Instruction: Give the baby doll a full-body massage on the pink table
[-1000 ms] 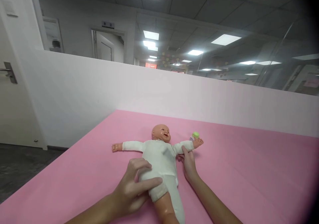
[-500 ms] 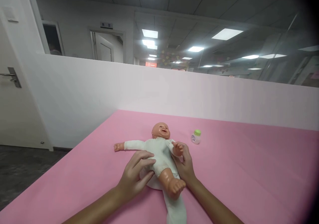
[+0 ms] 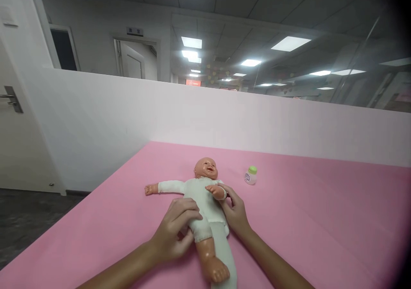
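A baby doll [image 3: 204, 197] with a hard bald head and a whitish cloth suit lies face up on the pink table top [image 3: 298, 220]. One leg has a bare foot showing, while the other is covered by a long pale leg of cloth. My left hand [image 3: 176, 229] is curled at the doll's hip, fingers over the cloth and thumb below. At the doll's other side, my right hand [image 3: 236, 212] closes around its bent arm, with the fingertips partly hidden. The doll's other arm stretches out sideways, untouched.
Beyond the doll's head, a small clear jar with a green lid [image 3: 251, 175] stands on the table. A white low wall [image 3: 224, 117] borders the far side. To the left are a door [image 3: 22, 143] and dark floor past the table edge.
The doll's bare leg has come down and now lies straighter toward me. Its held arm has folded inward across the chest. My left fingers have curled in more at the hip.
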`<state>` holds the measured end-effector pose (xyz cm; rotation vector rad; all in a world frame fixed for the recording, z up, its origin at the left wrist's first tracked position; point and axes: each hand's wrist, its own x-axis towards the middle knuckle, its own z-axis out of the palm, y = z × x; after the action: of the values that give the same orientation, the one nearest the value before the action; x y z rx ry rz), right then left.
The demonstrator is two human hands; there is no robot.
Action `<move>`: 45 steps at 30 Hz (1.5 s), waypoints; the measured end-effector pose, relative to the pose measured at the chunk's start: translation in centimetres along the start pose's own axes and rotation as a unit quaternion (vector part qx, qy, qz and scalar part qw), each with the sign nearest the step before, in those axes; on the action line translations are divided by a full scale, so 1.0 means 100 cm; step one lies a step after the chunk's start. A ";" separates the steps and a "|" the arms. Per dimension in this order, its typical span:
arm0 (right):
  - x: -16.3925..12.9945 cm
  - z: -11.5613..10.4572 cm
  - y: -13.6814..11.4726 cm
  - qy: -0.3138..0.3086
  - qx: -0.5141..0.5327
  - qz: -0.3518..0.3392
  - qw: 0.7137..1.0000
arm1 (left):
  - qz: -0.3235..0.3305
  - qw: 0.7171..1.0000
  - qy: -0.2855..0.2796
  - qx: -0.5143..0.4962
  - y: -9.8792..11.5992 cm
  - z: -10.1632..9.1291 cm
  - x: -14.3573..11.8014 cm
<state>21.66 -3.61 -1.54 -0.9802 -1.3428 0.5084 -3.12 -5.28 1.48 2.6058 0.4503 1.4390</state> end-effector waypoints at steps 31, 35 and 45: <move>-0.004 0.002 0.012 -0.055 -0.069 -0.115 0.989 | -0.069 0.997 0.020 -0.015 -0.004 0.001 -0.004; -0.004 0.003 0.012 -0.050 -0.064 -0.120 0.990 | -0.127 0.990 0.056 -0.018 -0.006 0.002 -0.001; -0.004 0.008 0.003 0.089 0.071 0.064 0.991 | -0.046 0.998 0.014 -0.045 -0.006 -0.003 0.000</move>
<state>20.92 -3.56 -2.03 -0.9747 -1.0746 0.5909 -3.50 -4.71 1.44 2.4641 0.4893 1.4343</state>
